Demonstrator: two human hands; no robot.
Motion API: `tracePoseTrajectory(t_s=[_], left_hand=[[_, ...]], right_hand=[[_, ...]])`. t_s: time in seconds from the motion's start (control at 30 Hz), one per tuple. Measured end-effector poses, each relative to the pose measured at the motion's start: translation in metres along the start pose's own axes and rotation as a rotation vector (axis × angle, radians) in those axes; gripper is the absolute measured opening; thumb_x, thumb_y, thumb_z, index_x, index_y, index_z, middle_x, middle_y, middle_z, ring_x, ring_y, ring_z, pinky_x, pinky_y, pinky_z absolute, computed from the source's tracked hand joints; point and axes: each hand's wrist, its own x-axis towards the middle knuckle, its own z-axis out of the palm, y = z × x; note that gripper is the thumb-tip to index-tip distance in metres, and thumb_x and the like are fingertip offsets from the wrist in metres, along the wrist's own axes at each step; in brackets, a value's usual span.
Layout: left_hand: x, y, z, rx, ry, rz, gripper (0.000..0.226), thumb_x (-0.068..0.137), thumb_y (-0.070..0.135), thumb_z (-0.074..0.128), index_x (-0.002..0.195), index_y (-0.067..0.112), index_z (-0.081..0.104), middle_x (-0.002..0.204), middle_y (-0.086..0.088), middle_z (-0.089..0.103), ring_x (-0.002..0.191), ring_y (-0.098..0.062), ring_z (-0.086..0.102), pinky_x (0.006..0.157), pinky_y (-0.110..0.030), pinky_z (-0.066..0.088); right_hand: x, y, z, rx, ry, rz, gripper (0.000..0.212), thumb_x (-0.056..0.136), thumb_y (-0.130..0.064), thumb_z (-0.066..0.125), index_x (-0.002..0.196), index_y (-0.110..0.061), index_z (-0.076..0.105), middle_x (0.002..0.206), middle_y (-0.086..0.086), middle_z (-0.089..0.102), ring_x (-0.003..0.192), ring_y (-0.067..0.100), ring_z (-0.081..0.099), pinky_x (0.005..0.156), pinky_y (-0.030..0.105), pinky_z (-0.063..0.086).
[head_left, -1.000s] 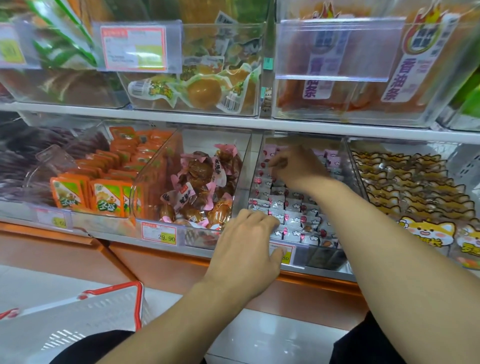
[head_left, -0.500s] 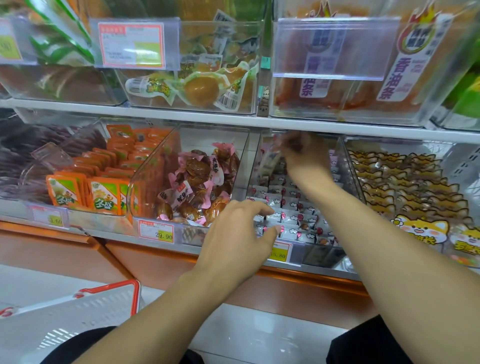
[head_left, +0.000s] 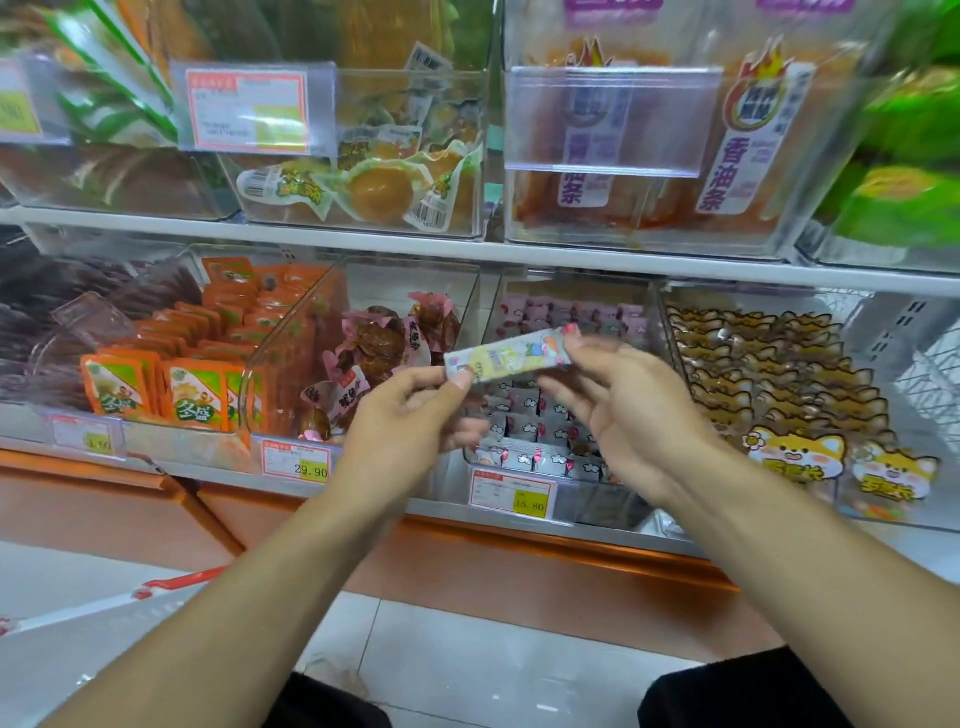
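Two shelf tiers carry clear bins of snacks. The lower-tier bin, at 12 o'clock of the hands, holds rows of small grey-and-pink packs, with a price tag on its front edge. The left hand, at 8 o'clock of the long pastel packet, pinches the packet's left end between thumb and forefinger, the other fingers curled. The right hand, at 4 o'clock, pinches the right end with its fingertips. The packet is held in the air in front of that bin, nearly level, right end slightly higher. Its print is blurred and not legible.
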Motion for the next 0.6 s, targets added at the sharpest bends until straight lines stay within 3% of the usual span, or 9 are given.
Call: tracePoseTrajectory(t_s=[0.1, 0.17, 0.33, 0.5, 0.6], left_hand=[[0.001, -0.002, -0.003, -0.154, 0.014, -0.045, 0.024, 0.096, 0.029, 0.064, 0.105, 0.008, 0.072, 0.099, -0.011, 0.078, 0.092, -0.024, 0.076, 0.071, -0.030, 0.063], [0.001, -0.002, -0.004, -0.261, 0.022, -0.060, 0.024, 0.088, 0.026, 0.071, 0.096, 0.004, 0.075, 0.100, -0.013, 0.078, 0.095, -0.026, 0.075, 0.069, -0.022, 0.060], [-0.002, -0.003, 0.000, -0.445, 0.038, -0.140, 0.047, 0.074, 0.026, 0.077, 0.111, -0.003, 0.070, 0.103, -0.017, 0.077, 0.096, -0.021, 0.075, 0.073, -0.021, 0.060], [0.000, -0.004, 0.002, -0.550, 0.018, -0.222, 0.044, 0.075, 0.020, 0.078, 0.111, -0.004, 0.070, 0.105, -0.018, 0.076, 0.097, -0.022, 0.075, 0.069, -0.020, 0.059], [0.002, -0.004, 0.003, -0.573, -0.006, -0.241, 0.032, 0.073, 0.022, 0.080, 0.096, -0.001, 0.080, 0.106, -0.018, 0.076, 0.099, -0.023, 0.075, 0.070, -0.021, 0.060]], right_hand=[[-0.007, 0.001, -0.006, -0.020, -0.027, 0.050, 0.008, 0.098, -0.003, 0.059, 0.106, 0.001, 0.060, 0.094, 0.014, 0.078, 0.091, 0.021, 0.077, 0.076, 0.026, 0.062], [-0.010, 0.000, -0.010, -0.023, -0.039, 0.083, 0.007, 0.097, -0.003, 0.060, 0.103, 0.000, 0.061, 0.096, 0.016, 0.078, 0.091, 0.022, 0.077, 0.076, 0.027, 0.062], [-0.013, 0.001, -0.021, 0.014, -0.068, 0.146, 0.011, 0.094, -0.003, 0.064, 0.105, 0.002, 0.063, 0.102, 0.020, 0.076, 0.097, 0.028, 0.076, 0.082, 0.032, 0.062], [-0.015, 0.002, -0.031, -0.033, -0.100, 0.217, 0.016, 0.096, -0.006, 0.063, 0.111, 0.000, 0.064, 0.110, 0.021, 0.075, 0.103, 0.033, 0.074, 0.077, 0.032, 0.063], [-0.016, 0.000, -0.036, -0.058, -0.131, 0.243, 0.022, 0.096, -0.008, 0.063, 0.116, 0.000, 0.064, 0.110, 0.020, 0.075, 0.100, 0.035, 0.074, 0.079, 0.035, 0.063]])
